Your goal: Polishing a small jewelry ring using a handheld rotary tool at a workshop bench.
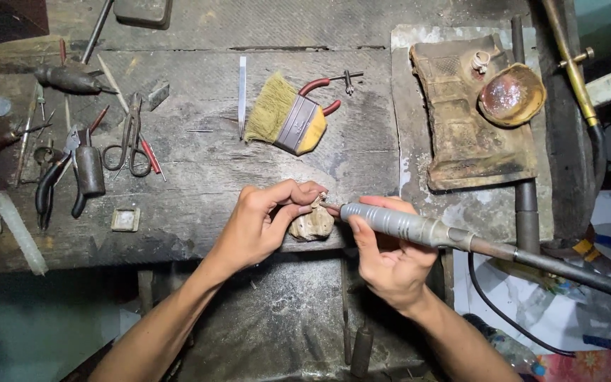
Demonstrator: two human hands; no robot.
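My left hand (263, 219) pinches a tiny metal piece (322, 197) at its fingertips, resting it on a worn wooden bench peg (311, 225) at the front edge of the dark workbench (199, 170). My right hand (390, 258) grips a grey rotary handpiece (397, 223) like a pen. Its thin tip (330, 206) touches the small piece. A thick flexible shaft (567, 269) runs from the handpiece off to the right.
A yellow-handled brush (288, 117), a flat file (242, 95), scissors (130, 145), pliers (54, 184) and other hand tools lie on the bench. A scorched pad (472, 134) with a small ring (480, 62) and a copper-coloured dish (510, 95) sits at the right. A brass torch (571, 67) leans at the far right.
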